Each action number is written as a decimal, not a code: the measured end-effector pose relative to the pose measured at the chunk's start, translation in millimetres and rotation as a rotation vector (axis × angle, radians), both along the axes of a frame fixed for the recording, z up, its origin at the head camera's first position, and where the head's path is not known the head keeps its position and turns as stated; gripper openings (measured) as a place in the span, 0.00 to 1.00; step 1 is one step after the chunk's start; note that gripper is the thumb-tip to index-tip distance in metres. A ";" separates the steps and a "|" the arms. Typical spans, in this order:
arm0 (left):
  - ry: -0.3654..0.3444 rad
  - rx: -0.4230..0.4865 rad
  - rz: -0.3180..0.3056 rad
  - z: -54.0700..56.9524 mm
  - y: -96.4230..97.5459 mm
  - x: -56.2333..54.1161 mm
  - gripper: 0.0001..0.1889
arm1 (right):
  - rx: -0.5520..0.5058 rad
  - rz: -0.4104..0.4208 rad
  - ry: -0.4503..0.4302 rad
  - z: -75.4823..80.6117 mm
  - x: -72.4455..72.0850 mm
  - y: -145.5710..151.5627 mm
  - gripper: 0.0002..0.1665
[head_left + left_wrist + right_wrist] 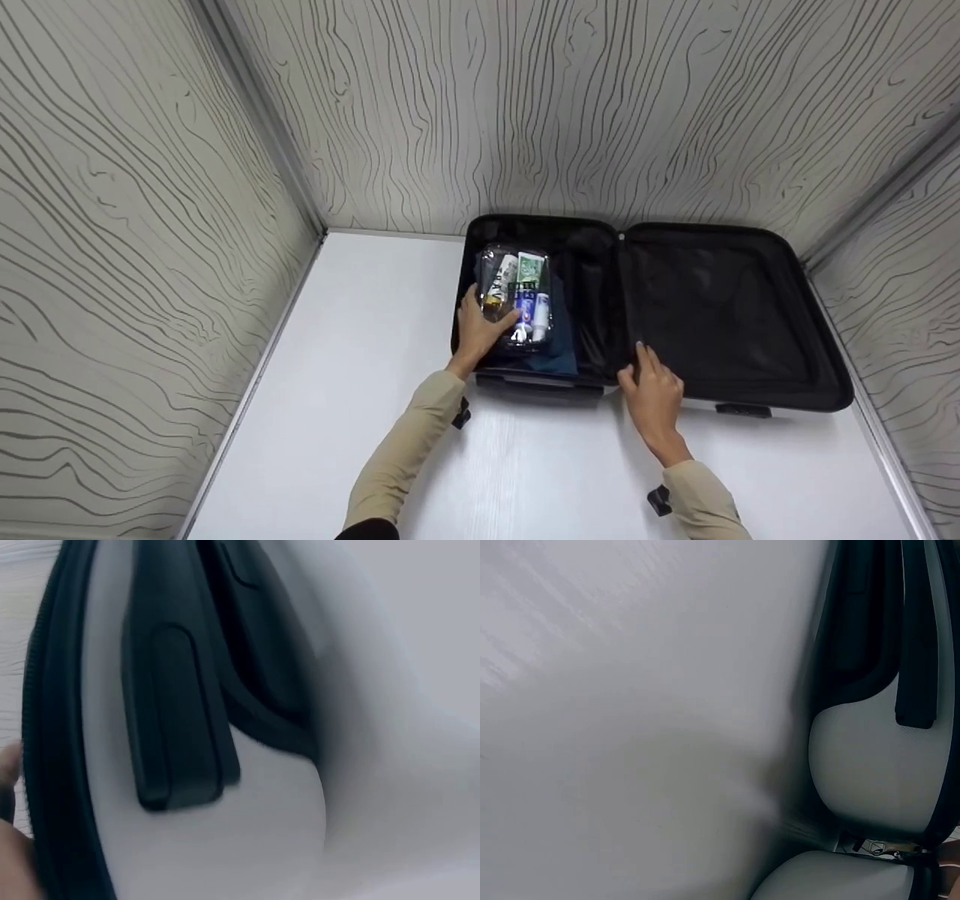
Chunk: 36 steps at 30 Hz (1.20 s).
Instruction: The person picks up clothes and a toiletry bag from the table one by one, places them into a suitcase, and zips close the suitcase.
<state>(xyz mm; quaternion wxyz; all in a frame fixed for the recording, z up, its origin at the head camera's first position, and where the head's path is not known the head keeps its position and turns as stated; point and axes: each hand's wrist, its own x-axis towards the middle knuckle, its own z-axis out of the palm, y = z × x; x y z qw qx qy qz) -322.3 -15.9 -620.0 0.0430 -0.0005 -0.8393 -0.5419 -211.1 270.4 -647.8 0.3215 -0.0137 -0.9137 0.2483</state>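
Note:
An open suitcase with a black lining lies on the white table, its two halves side by side. In the left half a clear toiletry bag holds several tubes and bottles, on top of dark blue folded cloth. My left hand holds the bag's lower left corner, the thumb over its top and the fingers along its left side. The right hand rests on the suitcase's front edge by the hinge, fingers extended over the rim. The left wrist view mainly shows the suitcase's side latch.
A black carry handle runs along the front of the left half. Another dark latch sits on the right half's front side. Patterned wall panels stand behind and at both sides of the white table.

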 end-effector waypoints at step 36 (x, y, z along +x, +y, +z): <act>0.105 -0.142 -0.109 -5.1 -4.0 5.8 0.47 | -0.022 0.000 -0.011 1.0 0.0 -0.1 0.26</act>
